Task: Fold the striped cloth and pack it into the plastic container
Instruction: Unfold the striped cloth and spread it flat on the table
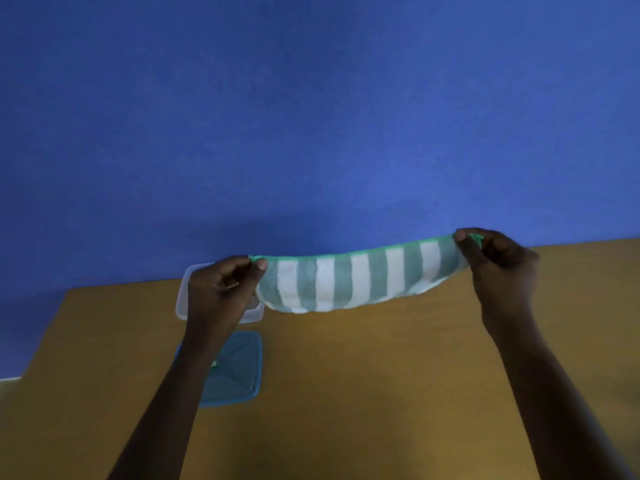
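The striped cloth (pixel 356 278), green and white with a green hem, hangs stretched in the air above the table, doubled over into a narrow band. My left hand (pixel 223 289) pinches its left end and my right hand (pixel 502 268) pinches its right end, which is held a little higher. The clear plastic container (pixel 182 299) stands open on the table behind my left hand, which hides most of it. Its blue lid (pixel 239 368) lies flat on the table in front of it, partly under my left forearm.
The brown wooden table (pixel 381 393) runs up to a blue wall (pixel 311 116) at the back. Its left edge slants from the far left corner toward me.
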Motion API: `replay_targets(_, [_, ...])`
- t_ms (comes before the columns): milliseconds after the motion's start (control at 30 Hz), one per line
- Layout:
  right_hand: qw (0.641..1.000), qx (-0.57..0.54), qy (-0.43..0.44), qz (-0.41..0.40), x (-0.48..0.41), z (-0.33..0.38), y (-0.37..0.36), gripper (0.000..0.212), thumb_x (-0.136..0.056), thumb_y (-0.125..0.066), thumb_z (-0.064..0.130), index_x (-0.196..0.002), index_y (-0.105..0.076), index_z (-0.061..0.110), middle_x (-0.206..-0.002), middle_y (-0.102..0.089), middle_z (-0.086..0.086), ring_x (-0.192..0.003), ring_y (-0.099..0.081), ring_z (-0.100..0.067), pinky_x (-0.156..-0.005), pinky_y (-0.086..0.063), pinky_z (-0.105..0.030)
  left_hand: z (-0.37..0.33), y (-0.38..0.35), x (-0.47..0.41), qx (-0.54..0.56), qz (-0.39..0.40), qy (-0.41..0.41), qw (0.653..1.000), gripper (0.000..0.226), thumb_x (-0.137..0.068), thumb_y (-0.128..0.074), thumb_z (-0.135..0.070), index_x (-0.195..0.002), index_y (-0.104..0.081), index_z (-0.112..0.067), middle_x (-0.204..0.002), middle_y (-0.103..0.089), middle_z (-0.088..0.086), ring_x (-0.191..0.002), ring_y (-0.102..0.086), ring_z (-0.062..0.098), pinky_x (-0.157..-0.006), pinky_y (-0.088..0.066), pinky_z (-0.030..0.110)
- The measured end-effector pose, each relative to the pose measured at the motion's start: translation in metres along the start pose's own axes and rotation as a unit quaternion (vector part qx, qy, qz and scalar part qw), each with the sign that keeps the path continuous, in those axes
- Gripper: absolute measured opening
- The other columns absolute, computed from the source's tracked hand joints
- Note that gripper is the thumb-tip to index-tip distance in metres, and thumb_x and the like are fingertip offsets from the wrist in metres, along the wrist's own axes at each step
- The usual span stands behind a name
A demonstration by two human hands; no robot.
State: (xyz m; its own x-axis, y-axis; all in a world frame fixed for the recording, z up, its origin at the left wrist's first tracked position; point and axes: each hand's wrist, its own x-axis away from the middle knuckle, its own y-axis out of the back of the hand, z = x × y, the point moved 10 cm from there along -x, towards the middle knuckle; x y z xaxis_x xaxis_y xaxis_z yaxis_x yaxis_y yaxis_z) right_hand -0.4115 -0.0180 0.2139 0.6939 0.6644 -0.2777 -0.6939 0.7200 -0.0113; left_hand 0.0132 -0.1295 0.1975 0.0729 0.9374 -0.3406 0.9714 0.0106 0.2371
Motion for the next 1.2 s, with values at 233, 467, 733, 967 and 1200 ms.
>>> replay_targets(233, [0.997, 0.045, -0.052, 0.033, 0.030, -0.061, 0.009, 0.011, -0.083, -0.078, 0.015, -0.079, -0.079, 0.025, -0.076, -0.076, 0.014, -0.070, -0.064, 0.003, -0.065, -0.051, -0.012, 0.071, -0.015, 0.032, -0.023, 0.031, 0.080, 0.996, 0.021, -0.080, -0.073, -0.047, -0.080, -0.076, -0.026, -0.067, -0.070, 0.007, -0.062, -0.058, 0.007, -0.061, -0.057, 0.048])
replay_targets(467, [0.979, 0.112, -0.169, 0.032, 0.047, -0.143, 0.013, 0.016, -0.081, -0.076, 0.010, -0.075, -0.079, 0.024, -0.078, -0.078, 0.005, -0.074, -0.065, -0.007, -0.067, -0.050, -0.022, 0.129, -0.040, 0.058, -0.075, 0.056, 0.141, 0.986, 0.039, -0.079, -0.071, -0.050, -0.071, -0.070, -0.012, -0.055, -0.060, 0.016, -0.053, -0.049, 0.010, -0.055, -0.054, 0.044])
replay_targets(733, [0.958, 0.188, -0.214, 0.015, 0.053, -0.188, 0.005, 0.003, -0.082, -0.078, 0.021, -0.082, -0.079, 0.023, -0.080, -0.076, 0.000, -0.075, -0.066, -0.017, -0.066, -0.050, -0.033, 0.171, -0.060, 0.069, -0.069, 0.027, 0.222, 0.972, 0.013, -0.086, -0.077, -0.019, -0.092, -0.072, -0.029, -0.074, -0.074, -0.006, -0.067, -0.069, 0.008, -0.067, -0.058, 0.037])
replay_targets(967, [0.945, 0.241, -0.219, -0.029, 0.027, -0.206, -0.008, 0.035, -0.076, -0.084, 0.033, -0.091, -0.061, 0.012, -0.078, -0.066, -0.001, -0.077, -0.064, -0.026, -0.069, -0.050, -0.035, 0.186, -0.070, 0.040, -0.141, -0.006, 0.198, 0.970, 0.021, -0.084, -0.077, -0.020, -0.084, -0.058, -0.028, -0.073, -0.069, -0.011, -0.070, -0.065, -0.004, -0.066, -0.047, 0.020])
replay_targets(1200, [0.934, 0.292, -0.208, 0.001, 0.004, -0.239, -0.035, 0.028, -0.085, -0.076, 0.028, -0.085, -0.058, 0.007, -0.071, -0.060, -0.002, -0.083, -0.062, -0.036, -0.070, -0.040, -0.033, 0.198, -0.102, 0.016, -0.206, 0.035, 0.123, 0.970, 0.022, -0.084, -0.067, 0.003, -0.085, -0.079, -0.016, -0.084, -0.079, -0.006, -0.078, -0.074, 0.012, -0.078, -0.058, 0.029])
